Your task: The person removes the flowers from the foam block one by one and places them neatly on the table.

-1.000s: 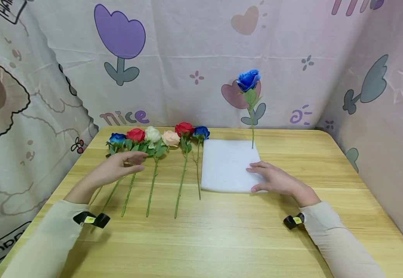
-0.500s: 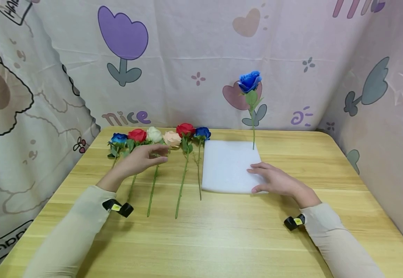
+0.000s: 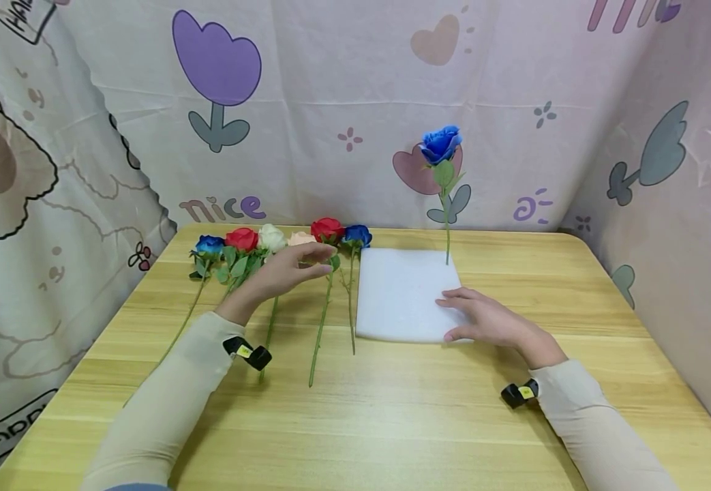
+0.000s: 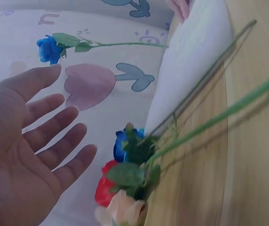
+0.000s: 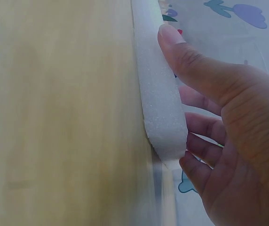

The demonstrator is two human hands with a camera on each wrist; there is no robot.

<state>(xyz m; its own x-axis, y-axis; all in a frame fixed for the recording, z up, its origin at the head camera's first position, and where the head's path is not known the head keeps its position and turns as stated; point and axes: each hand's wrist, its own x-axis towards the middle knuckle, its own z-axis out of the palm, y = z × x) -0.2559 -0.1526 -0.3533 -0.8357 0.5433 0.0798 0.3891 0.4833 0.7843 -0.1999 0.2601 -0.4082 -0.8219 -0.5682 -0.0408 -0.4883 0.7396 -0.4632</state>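
Observation:
My left hand [image 3: 281, 273] hovers above the row of artificial roses, its fingers extended and holding nothing. Its fingertips are near a red rose [image 3: 327, 229] and partly cover a peach rose [image 3: 301, 238]. A dark blue rose [image 3: 357, 236] lies just right of these, beside a white foam block [image 3: 401, 293]. My right hand [image 3: 493, 319] rests on the block's right side with loosely spread fingers; in the right wrist view the thumb and fingertips touch the foam [image 5: 160, 99]. Upright at the block's back right stands a bright blue rose [image 3: 441, 145].
Farther left lie a white rose [image 3: 272, 237], another red rose [image 3: 242, 239] and a blue rose [image 3: 210, 245], stems pointing toward the front. The wooden table [image 3: 392, 423] ends at a printed cloth backdrop [image 3: 306, 136], which also covers both sides.
My left hand has moved right along the row, from the leftmost roses to near the red rose beside the dark blue one. The right hand has stayed on the foam block.

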